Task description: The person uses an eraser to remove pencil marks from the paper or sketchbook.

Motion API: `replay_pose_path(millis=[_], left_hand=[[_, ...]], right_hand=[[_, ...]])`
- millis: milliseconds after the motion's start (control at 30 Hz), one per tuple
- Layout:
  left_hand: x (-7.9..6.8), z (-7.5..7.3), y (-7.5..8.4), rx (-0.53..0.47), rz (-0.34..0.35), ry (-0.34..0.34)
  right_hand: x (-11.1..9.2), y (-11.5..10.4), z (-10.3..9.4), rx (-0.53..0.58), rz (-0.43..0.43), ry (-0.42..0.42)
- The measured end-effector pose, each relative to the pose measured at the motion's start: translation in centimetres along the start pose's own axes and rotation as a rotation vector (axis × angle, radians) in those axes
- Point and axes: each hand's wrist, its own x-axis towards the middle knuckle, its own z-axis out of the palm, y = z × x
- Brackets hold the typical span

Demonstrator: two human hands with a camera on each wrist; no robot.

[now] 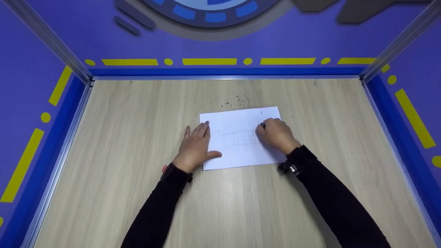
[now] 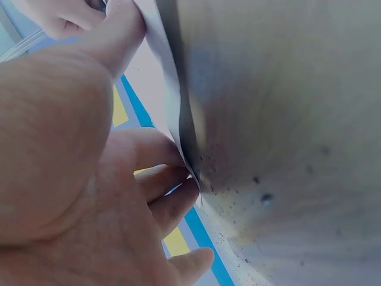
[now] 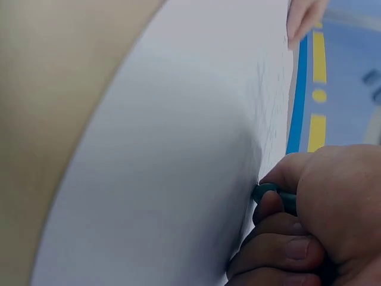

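Observation:
A white sheet of paper (image 1: 237, 155) lies on the table, with faint grey crossing lines near its middle. My left hand (image 1: 195, 146) rests at the sheet's left edge, fingers spread and straight, thumb on the paper. In the left wrist view the paper's edge (image 2: 172, 89) lifts a little off the table beside the left hand (image 2: 107, 179). Over the sheet's right part, my right hand (image 1: 277, 134) grips a small dark green thing with a rounded end (image 3: 268, 190), held against the paper. Curled fingers of the right hand (image 3: 309, 238) hide most of it, so its kind cannot be told.
Dark crumbs (image 1: 237, 101) are scattered on the wooden table (image 1: 137, 155) behind the sheet, with a few by the left hand. Blue-purple panels (image 1: 220, 48) with yellow marks and metal edging stand at the back and both sides.

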Motion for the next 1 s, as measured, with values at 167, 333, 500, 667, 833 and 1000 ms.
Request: replay_pose_path(millis=[167,333,500,667,833,1000], left_hand=[[0.0,0.1,-0.1,-0.003,-0.002,0.008],[0.0,0.1,-0.1,-0.004,-0.001,0.008],[-0.1,0.0,-0.1,0.009,0.015,0.025],[-0.2,0.0,0.0,0.009,0.017,0.025],[-0.1,0.0,-0.1,0.027,0.021,0.015],[-0.1,0.2,-0.2,0.037,0.016,-0.01]], right_hand=[[0.0,-0.1,-0.3,-0.034,0.01,0.005],[0.2,-3.8,1.4,-0.003,-0.019,-0.012],[0.2,-8.9,3.6,0.008,-0.11,-0.083],[0.3,-11.7,4.8,-0.04,-0.156,-0.121],[0.4,-11.6,4.8,-0.067,-0.134,-0.114],[0.3,-10.2,4.4,-0.077,-0.129,-0.103]])
